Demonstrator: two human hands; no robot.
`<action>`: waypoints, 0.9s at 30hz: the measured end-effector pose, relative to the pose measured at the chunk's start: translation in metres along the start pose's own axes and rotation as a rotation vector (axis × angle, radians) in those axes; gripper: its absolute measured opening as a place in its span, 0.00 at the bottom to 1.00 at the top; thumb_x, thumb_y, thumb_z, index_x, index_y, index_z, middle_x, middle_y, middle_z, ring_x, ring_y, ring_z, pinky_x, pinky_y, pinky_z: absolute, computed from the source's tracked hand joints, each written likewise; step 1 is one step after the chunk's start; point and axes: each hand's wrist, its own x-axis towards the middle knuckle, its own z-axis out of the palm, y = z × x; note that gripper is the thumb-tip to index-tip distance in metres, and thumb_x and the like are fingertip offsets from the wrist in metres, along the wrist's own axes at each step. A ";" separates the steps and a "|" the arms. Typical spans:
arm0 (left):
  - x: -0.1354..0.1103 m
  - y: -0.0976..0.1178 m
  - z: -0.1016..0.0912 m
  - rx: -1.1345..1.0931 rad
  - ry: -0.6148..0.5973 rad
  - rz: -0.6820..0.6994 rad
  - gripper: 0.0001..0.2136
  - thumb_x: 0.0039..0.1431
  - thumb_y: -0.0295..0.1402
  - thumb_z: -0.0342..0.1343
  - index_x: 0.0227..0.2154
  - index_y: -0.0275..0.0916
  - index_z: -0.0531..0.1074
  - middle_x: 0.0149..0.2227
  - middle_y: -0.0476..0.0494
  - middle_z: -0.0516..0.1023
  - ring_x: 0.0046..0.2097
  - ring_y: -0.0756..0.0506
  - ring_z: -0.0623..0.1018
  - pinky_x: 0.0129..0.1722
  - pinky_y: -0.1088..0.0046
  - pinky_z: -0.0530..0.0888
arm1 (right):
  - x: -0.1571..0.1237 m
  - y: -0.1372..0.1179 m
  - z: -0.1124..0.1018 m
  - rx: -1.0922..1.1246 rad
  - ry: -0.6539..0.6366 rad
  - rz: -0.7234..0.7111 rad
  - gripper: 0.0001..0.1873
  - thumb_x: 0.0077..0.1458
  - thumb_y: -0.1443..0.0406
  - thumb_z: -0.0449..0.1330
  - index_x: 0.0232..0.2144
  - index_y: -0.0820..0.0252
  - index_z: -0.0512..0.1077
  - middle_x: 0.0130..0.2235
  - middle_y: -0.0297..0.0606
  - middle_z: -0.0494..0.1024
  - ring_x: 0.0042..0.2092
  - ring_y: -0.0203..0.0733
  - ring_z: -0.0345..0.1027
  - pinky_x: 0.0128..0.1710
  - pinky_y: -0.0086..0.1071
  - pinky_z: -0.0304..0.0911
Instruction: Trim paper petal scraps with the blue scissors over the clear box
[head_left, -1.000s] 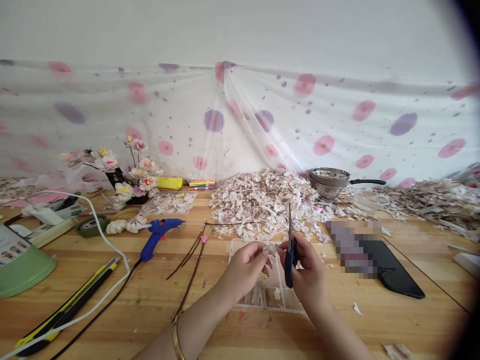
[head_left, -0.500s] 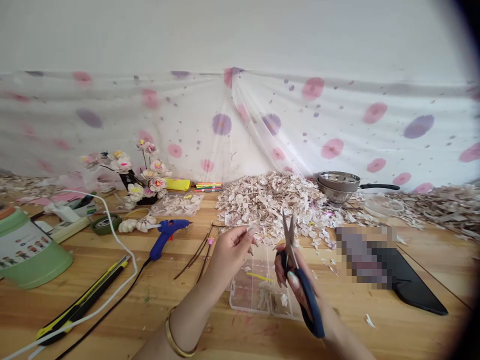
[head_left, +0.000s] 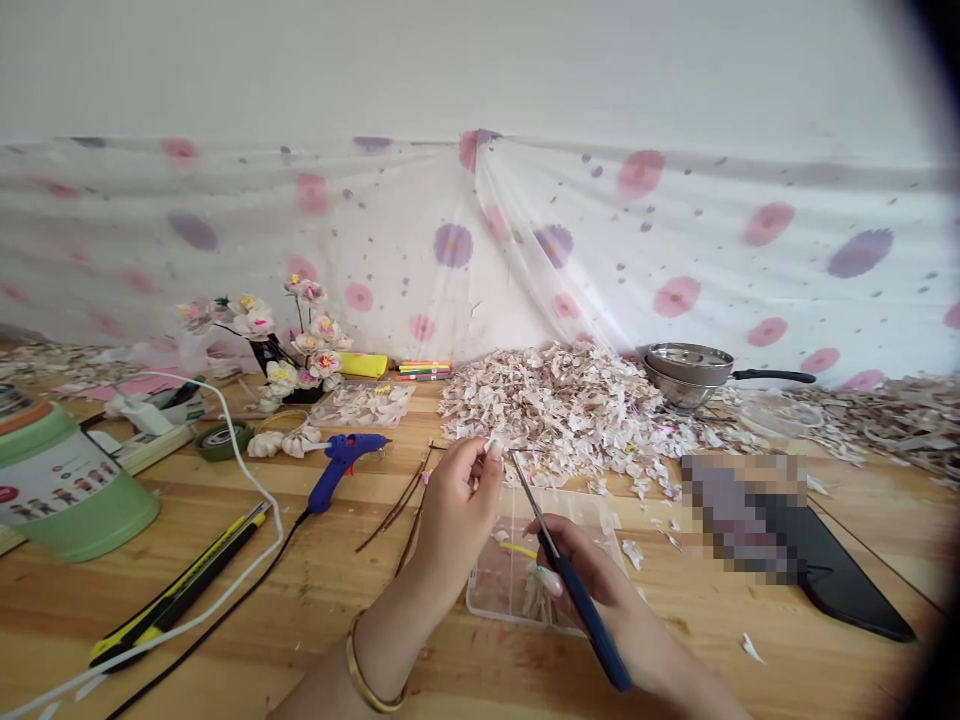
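Note:
My left hand (head_left: 459, 497) is raised over the table with thumb and fingers pinched on a small pale petal piece (head_left: 493, 443). A gold bangle circles that wrist. My right hand (head_left: 581, 570) grips blue-handled scissors (head_left: 570, 580), whose blades point up and left toward the pinched piece and look closed. Both hands hover over a clear plastic box (head_left: 525, 575) holding small pale bits and a yellow strip. A large heap of pale petals (head_left: 570, 405) lies just beyond the hands.
On the wooden table lie a blue glue gun (head_left: 341, 462), thin brown stems (head_left: 401, 500), a yellow-black utility knife (head_left: 180, 590), a white cable, a green container (head_left: 67, 480), a vase of paper flowers (head_left: 277, 350), a metal pan (head_left: 686, 372) and a black tablet (head_left: 840, 570).
My hands moved apart, the left lifting the petal piece up and left. My right hand dropped lower, and the scissors tilted from upright to slanting toward the left hand.

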 end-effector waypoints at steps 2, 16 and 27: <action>-0.002 0.001 0.001 0.062 0.011 0.081 0.11 0.65 0.37 0.50 0.29 0.39 0.68 0.29 0.49 0.67 0.31 0.48 0.67 0.32 0.73 0.63 | 0.000 0.000 0.000 -0.032 -0.004 0.006 0.22 0.58 0.51 0.59 0.51 0.53 0.69 0.34 0.37 0.73 0.36 0.44 0.69 0.38 0.36 0.70; -0.008 0.007 0.008 0.010 -0.160 0.041 0.11 0.66 0.37 0.48 0.29 0.38 0.67 0.29 0.48 0.68 0.31 0.48 0.68 0.32 0.73 0.62 | 0.003 -0.001 -0.001 0.053 0.029 0.001 0.28 0.57 0.42 0.55 0.47 0.54 0.69 0.32 0.35 0.69 0.30 0.38 0.64 0.31 0.31 0.65; -0.012 0.007 0.012 -0.117 -0.257 -0.060 0.15 0.66 0.41 0.47 0.26 0.39 0.63 0.25 0.52 0.60 0.28 0.50 0.63 0.30 0.74 0.60 | 0.003 0.009 -0.002 0.125 -0.023 -0.048 0.27 0.60 0.43 0.53 0.50 0.54 0.66 0.29 0.31 0.63 0.29 0.38 0.57 0.32 0.32 0.59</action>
